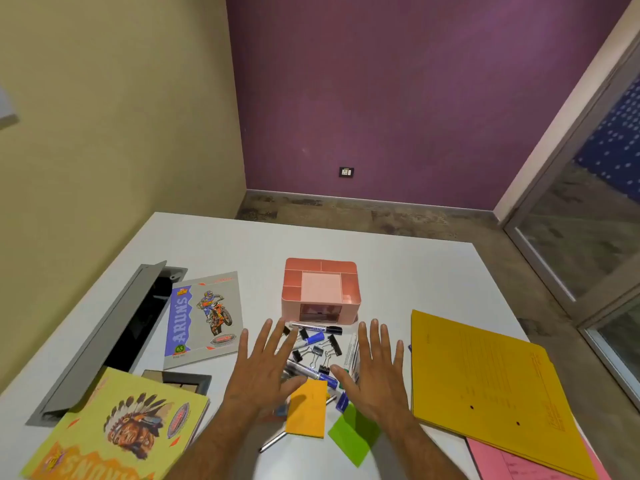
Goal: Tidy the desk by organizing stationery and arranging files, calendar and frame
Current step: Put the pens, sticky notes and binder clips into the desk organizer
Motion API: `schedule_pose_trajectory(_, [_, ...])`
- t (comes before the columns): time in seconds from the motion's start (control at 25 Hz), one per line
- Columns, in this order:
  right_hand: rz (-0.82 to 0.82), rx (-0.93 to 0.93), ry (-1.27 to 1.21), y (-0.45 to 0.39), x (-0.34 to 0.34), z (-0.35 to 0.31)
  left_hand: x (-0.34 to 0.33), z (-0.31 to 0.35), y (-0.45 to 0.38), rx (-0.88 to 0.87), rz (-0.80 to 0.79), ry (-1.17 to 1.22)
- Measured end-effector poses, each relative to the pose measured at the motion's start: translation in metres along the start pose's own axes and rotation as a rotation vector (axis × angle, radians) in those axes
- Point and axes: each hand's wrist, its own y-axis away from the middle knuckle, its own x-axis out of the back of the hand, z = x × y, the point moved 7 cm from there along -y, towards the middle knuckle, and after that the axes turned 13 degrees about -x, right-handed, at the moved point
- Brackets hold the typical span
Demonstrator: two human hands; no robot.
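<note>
A pink desk organiser (322, 289) with several compartments stands mid-desk. In front of it lies a heap of markers (317, 329), black binder clips (318, 353) and pens. An orange sticky pad (306, 408) and a green one (353, 434) lie nearer me. My left hand (263, 370) and my right hand (375, 372) hover flat over the heap, fingers spread, holding nothing. A dark picture frame (188, 381) lies partly under a yellow notebook (121, 431). Yellow files (485, 389) over pink ones (498, 460) sit at the right.
A grey notebook with a motorbike cover (204, 318) lies left of the organiser. An open grey cable hatch (114, 337) is set into the white desk (398, 268) at the left. The desk's far edge borders bare floor; a glass door stands at the right.
</note>
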Motion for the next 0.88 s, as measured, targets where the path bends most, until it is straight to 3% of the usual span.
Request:
schedule_pose_trajectory(0.12, [-0.015,-0.04,-0.023,-0.005,-0.009,0.007,-0.013,0.002,-0.012,-0.04,-0.041,-0.046])
schedule_pose_trajectory(0.16, [-0.051,-0.053,-0.038,-0.008,-0.015,0.011,-0.022,0.003,-0.014,-0.039,-0.125,-0.029])
schedule_pose_trajectory(0.52, [-0.145,-0.165,-0.29,-0.026,-0.031,0.013,-0.057,0.016,-0.058,-0.109,-0.235,-0.074])
schedule_pose_trajectory(0.88, [-0.107,-0.325,-0.478,-0.041,-0.041,0.019,-0.08,0.015,-0.07,-0.141,-0.179,-0.044])
